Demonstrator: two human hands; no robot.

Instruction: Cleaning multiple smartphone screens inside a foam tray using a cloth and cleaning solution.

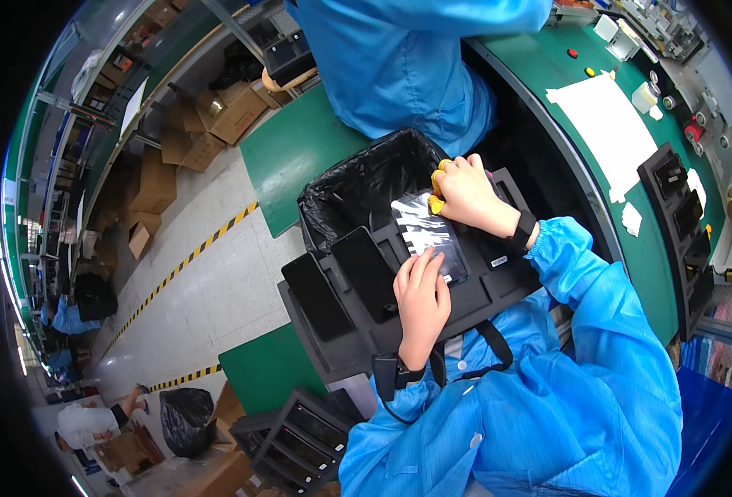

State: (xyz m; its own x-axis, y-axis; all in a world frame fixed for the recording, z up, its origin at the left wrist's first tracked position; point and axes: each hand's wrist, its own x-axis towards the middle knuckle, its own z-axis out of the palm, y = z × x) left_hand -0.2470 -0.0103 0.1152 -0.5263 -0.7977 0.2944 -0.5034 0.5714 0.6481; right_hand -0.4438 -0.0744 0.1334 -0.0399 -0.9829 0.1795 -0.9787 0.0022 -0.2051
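Observation:
A black phone [432,236] with a shiny, wrinkled clear film on its face lies in a slot of a black moulded tray [473,290] that rests on my lap. My left hand [421,300] lies on the phone's near end, fingers pressed on its lower edge. At the phone's far end, my right hand [468,195], with yellow finger cots on some fingertips, grips the film and the phone's top edge. Two more dark phones [364,272] [316,295] sit in the tray's slots to the left. Both wrists carry black straps.
A bin lined with a black bag [366,178] stands just beyond the tray. Another person in a blue smock [399,66] sits ahead. A green bench [631,240] curves at right with a white sheet [606,132] and black trays [681,211]. Stacked trays [299,431] stand lower left.

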